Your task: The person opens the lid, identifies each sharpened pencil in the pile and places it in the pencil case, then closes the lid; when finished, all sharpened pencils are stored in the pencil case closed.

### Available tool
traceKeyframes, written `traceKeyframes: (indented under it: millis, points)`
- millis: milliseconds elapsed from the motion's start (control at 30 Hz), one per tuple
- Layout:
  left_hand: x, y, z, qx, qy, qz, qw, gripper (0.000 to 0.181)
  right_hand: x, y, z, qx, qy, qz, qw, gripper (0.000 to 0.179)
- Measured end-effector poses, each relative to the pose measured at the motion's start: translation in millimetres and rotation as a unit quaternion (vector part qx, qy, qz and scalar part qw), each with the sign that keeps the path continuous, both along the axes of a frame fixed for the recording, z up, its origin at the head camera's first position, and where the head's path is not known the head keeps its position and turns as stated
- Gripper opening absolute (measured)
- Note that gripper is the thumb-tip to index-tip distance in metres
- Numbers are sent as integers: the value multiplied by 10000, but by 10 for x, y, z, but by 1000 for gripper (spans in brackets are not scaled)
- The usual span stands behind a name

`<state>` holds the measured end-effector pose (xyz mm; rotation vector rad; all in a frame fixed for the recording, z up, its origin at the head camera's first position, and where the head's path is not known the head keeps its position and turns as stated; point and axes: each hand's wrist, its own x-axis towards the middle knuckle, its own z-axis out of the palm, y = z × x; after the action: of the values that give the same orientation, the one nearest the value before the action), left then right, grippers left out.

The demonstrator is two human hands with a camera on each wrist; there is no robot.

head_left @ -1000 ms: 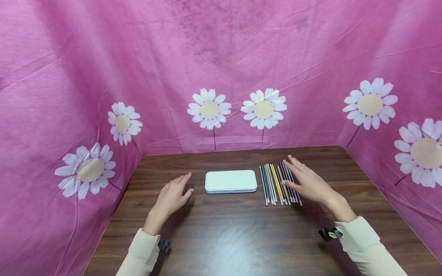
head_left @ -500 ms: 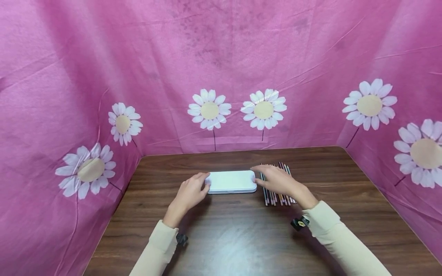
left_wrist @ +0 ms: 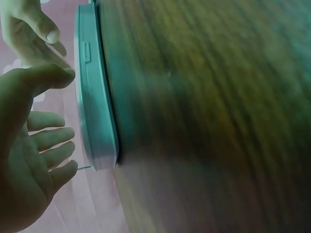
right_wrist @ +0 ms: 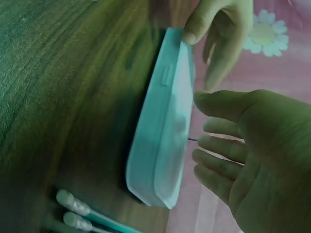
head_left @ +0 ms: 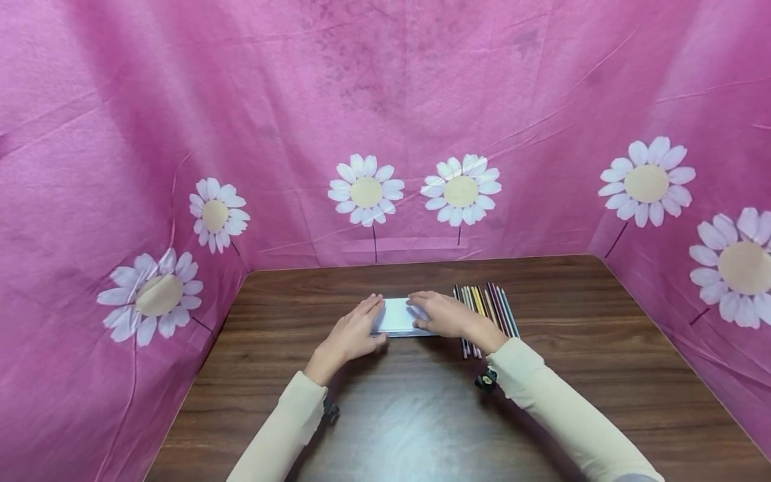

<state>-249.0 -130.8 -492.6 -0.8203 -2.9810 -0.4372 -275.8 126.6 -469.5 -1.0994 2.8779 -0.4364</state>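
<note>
A white, flat pencil case lies closed on the table, a small latch on its near side, plain in the left wrist view on the case. Over its left end is my left hand, fingers extended at the lid and thumb by the front edge. My right hand reaches over the right end, palm down and fingers loosely spread. In the right wrist view, the fingertips of the right hand hover close to the lid, gripping nothing. Both hands hide the ends of the case from above.
To the right of the case lies a row of several pencils, partly covered by the right forearm; eraser ends of pencils show in the right wrist view. A pink flowered cloth hangs round the wooden table.
Both hands have moved inward: the right from above the pencils to the case's right end, the left from the bare table to its left end. The case and pencils stay in place.
</note>
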Motion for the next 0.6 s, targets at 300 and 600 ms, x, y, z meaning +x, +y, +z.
traceKeyframes:
  millis: [300, 600]
  points:
    - [-93, 29, -34, -314, -277, -248, 9988, 88, -61, -43, -116, 430, -543, -161, 9975, 81]
    - [-90, 71, -19, -372, -281, -58, 9989, 79, -36, -44, -167, 637, -272, -93, 9976, 87]
